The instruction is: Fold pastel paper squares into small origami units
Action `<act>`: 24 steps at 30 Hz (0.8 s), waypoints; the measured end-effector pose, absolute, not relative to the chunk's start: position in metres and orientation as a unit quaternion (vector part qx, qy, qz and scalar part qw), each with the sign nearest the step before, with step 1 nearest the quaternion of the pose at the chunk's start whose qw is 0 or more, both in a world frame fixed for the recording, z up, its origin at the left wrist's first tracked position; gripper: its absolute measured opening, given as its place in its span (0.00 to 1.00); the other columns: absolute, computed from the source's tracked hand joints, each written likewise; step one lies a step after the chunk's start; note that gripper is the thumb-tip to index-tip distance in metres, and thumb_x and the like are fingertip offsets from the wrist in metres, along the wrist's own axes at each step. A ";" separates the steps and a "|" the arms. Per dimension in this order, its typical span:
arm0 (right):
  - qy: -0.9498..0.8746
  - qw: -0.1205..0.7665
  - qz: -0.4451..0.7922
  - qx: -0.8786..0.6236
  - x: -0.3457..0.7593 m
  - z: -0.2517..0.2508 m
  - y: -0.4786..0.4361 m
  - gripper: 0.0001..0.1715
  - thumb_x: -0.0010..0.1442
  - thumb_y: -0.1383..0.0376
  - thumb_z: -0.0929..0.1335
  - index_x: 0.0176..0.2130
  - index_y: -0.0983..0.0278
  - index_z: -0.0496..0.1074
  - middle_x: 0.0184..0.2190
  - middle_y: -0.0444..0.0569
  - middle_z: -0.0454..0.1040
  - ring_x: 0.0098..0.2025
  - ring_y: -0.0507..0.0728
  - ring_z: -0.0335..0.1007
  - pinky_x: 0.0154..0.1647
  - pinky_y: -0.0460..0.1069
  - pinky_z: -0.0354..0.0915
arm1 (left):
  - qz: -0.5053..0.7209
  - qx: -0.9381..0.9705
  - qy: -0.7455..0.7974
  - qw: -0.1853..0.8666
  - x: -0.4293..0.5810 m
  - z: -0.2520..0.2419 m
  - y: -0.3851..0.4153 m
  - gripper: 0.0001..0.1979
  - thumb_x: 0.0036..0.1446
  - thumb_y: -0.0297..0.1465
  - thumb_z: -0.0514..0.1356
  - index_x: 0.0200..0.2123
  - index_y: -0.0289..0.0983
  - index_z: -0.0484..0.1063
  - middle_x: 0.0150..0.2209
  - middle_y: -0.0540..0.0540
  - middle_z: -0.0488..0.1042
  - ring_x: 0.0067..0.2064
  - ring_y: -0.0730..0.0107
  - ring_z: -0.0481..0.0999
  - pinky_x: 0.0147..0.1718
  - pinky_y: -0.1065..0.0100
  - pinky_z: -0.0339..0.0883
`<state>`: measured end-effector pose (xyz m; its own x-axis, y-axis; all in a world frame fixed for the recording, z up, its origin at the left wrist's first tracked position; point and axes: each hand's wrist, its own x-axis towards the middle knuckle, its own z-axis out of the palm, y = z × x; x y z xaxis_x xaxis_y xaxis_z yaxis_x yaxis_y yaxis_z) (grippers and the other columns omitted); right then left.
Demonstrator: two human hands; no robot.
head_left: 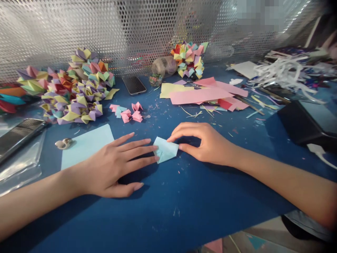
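A small folded piece of light blue paper lies on the blue tabletop between my hands. My left hand is spread flat, its fingertips resting on the paper's left edge. The thumb and fingers of my right hand pinch the paper's right corner. Beneath and behind my left hand is a larger light blue sheet, with a small shiny metal object on its left side. Several small folded pink and blue paper pieces sit just beyond my left fingers.
Folded-paper clusters crowd the back left, near a phone. Another paper ball stands beside a jar. Pink paper strips lie at centre back. White shreds and a black box occupy the right.
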<state>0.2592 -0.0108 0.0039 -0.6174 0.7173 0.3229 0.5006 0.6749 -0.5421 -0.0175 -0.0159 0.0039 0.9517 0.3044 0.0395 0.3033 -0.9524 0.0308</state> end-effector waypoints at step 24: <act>-0.975 0.152 0.014 -0.164 0.263 0.008 -0.012 0.10 0.64 0.65 0.64 0.40 0.57 0.76 0.39 0.43 0.76 0.42 0.52 0.69 0.60 0.59 0.53 | 0.035 0.991 0.123 0.024 -0.018 0.002 -0.016 0.26 0.62 0.38 0.51 0.62 0.40 0.57 0.61 0.42 0.63 0.63 0.56 0.61 0.62 0.52 0.51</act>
